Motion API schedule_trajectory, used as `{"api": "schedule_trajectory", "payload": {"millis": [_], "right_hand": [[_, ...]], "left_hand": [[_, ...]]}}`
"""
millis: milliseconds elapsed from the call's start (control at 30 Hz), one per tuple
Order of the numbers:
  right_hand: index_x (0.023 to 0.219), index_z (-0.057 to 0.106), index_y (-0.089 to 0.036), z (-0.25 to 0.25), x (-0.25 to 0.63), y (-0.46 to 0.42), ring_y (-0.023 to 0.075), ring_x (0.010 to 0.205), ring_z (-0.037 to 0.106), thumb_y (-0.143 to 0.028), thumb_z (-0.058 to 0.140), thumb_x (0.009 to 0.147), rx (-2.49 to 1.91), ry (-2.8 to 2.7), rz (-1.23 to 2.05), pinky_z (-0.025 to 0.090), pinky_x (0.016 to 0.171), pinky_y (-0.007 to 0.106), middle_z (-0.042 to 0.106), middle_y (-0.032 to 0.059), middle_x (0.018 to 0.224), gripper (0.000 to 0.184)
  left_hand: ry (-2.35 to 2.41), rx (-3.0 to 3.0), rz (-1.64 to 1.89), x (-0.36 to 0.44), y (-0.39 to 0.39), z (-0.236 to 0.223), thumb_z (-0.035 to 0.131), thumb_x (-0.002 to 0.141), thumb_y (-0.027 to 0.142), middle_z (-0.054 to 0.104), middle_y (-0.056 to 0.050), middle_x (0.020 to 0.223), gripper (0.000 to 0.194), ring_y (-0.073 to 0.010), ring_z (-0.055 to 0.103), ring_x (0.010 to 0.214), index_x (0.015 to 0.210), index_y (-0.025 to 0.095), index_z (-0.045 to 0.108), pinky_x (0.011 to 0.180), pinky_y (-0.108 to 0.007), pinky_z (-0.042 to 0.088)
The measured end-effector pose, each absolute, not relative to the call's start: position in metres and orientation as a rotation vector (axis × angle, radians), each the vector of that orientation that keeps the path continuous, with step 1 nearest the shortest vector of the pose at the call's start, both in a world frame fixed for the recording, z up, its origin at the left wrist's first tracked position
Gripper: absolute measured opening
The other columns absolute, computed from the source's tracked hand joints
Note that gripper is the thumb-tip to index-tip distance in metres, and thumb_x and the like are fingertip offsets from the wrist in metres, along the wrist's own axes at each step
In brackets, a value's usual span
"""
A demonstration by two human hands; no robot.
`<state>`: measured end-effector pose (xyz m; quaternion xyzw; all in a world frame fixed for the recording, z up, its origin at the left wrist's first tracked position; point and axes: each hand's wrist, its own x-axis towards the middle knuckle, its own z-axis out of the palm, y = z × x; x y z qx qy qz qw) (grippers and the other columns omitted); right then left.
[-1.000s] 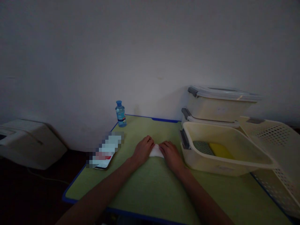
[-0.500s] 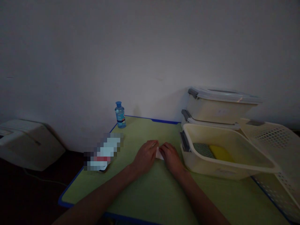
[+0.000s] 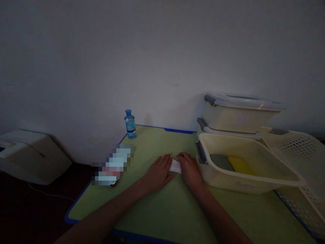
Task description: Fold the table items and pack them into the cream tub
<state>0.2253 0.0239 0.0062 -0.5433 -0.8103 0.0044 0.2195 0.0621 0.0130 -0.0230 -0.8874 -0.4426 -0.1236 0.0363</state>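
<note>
Between my two hands, a small folded white piece (image 3: 175,166), paper or cloth I cannot tell, lies flat on the green table (image 3: 157,217). My left hand (image 3: 158,172) rests flat with fingers stretched out, fingertips at the left end of the white piece and thumb apart. At the right end, my right hand (image 3: 189,169) has its fingers curled over the piece and hides that end of it.
A blue bottle (image 3: 130,125) stands at the back left. Nearer lies a blurred-out flat packet (image 3: 115,166). To the right sits a cream bin (image 3: 243,186) holding a grey-green sponge (image 3: 220,162) and a yellow one (image 3: 240,165). Lidded boxes (image 3: 236,118) are stacked behind, beside a perforated basket (image 3: 304,162).
My left hand has flattened and opened its fingers. My right hand has shifted slightly right, and more of the white piece shows between the hands.
</note>
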Motion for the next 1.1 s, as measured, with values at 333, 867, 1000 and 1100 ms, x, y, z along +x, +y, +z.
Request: {"api": "schedule_trajectory", "payload": {"millis": [333,867,1000,1100], "right_hand": [[0.137,0.028,-0.005,-0.017,0.209,0.011,0.0262,0.133,0.023,-0.045,0.038,0.086,-1.326,-2.435,0.228,0.028,0.105,0.047,0.028,0.0206,0.142,0.065],[0.131,0.039,-0.007,-0.002,0.228,0.011,0.0245,0.127,0.038,-0.022,0.04,0.082,-1.421,-2.504,0.154,0.03,0.102,0.049,0.042,0.0191,0.135,0.051],[0.126,0.046,-0.004,0.003,0.225,0.013,0.0245,0.121,0.044,-0.017,0.042,0.078,-1.449,-2.494,0.144,0.031,0.102,0.043,0.049,0.0192,0.129,0.05],[0.122,0.05,-0.005,0.007,0.224,0.014,0.024,0.118,0.047,-0.017,0.042,0.078,-1.443,-2.48,0.155,0.033,0.101,0.039,0.052,0.0181,0.126,0.047]], "left_hand": [[-1.409,-2.827,-0.46,0.062,0.011,-0.02,0.039,0.086,0.03,0.029,-0.015,0.143,0.057,-0.0222,0.024,0.134,0.137,0.01,0.025,0.109,-0.041,0.021],[-1.355,-3.0,-0.587,0.048,0.022,-0.018,0.048,0.083,0.039,0.031,-0.017,0.142,0.061,-0.0221,0.029,0.132,0.134,0.01,0.031,0.107,-0.04,0.027],[-1.5,-2.839,-0.699,0.061,0.02,-0.019,0.052,0.08,0.031,0.043,-0.017,0.135,0.052,-0.0237,0.041,0.125,0.127,0.01,0.043,0.105,-0.043,0.031],[-1.521,-2.787,-0.761,0.068,0.021,-0.019,0.053,0.079,0.025,0.051,-0.016,0.128,0.044,-0.0236,0.049,0.118,0.12,0.01,0.049,0.103,-0.041,0.034]]}}
